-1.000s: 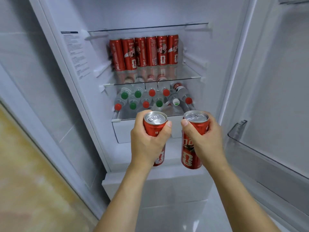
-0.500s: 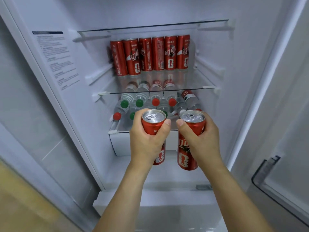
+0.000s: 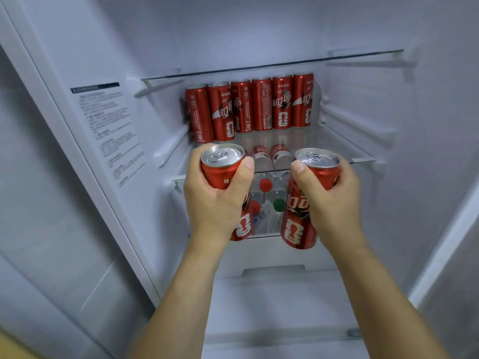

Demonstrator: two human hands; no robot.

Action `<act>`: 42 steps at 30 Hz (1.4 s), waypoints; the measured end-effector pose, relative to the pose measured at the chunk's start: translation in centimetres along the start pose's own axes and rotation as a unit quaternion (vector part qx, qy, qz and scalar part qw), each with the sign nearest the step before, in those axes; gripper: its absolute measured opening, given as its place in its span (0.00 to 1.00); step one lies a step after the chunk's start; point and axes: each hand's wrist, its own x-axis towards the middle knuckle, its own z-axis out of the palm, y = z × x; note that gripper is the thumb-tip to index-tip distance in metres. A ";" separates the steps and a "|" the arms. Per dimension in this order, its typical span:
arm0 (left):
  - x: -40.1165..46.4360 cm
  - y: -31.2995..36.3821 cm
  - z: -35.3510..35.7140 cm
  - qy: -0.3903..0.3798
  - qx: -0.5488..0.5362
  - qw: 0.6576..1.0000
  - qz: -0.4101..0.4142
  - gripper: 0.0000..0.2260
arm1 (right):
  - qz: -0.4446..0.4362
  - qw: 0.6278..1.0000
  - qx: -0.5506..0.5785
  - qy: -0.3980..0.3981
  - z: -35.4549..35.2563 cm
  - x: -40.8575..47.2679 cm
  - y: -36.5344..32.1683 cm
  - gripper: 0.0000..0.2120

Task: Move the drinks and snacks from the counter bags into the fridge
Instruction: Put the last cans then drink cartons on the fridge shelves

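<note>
My left hand [image 3: 215, 200] grips a tall red soda can [image 3: 220, 174] upright, thumb across its front near the top. My right hand [image 3: 331, 200] grips a second red soda can [image 3: 298, 224] the same way. Both cans hang side by side in front of the open fridge, just before the front edge of a glass shelf [image 3: 363, 159]. At the back of that shelf stands a row of several red cans [image 3: 248, 110]. Below the shelf lie water bottles [image 3: 265, 183] with red and green caps, partly hidden by my hands.
Another glass shelf [image 3: 272, 66] sits above the can row. The fridge's left inner wall carries a printed label [image 3: 108, 130]. A white drawer front [image 3: 272, 286] lies below my forearms. The front half of the can shelf holds nothing.
Both hands have lifted their cans from in front of the bottle compartment up to the can shelf's front edge. The view has moved closer to the fridge.
</note>
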 end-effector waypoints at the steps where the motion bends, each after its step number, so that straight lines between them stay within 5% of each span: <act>1: 0.8 0.0 -0.1 0.007 -0.007 1.000 0.005 0.13 | -0.010 1.000 0.004 0.005 0.5 0.5 -0.4 0.18; 7: 3.7 -0.3 -0.2 0.023 -0.029 0.999 0.012 0.12 | -0.050 0.999 0.019 0.006 2.9 3.3 -2.5 0.11; 23: 7.9 -2.1 4.2 0.019 -0.002 1.000 0.002 0.17 | -0.067 0.998 -0.007 -0.008 5.5 11.2 -0.3 0.30; 31: 10.2 -4.3 6.7 -0.008 0.043 0.999 -0.017 0.24 | -0.083 0.997 -0.006 -0.006 6.2 14.0 1.9 0.20; 42: 12.1 -7.4 9.7 0.014 0.112 0.993 0.048 0.26 | -0.100 0.995 -0.015 0.004 8.5 17.6 4.5 0.21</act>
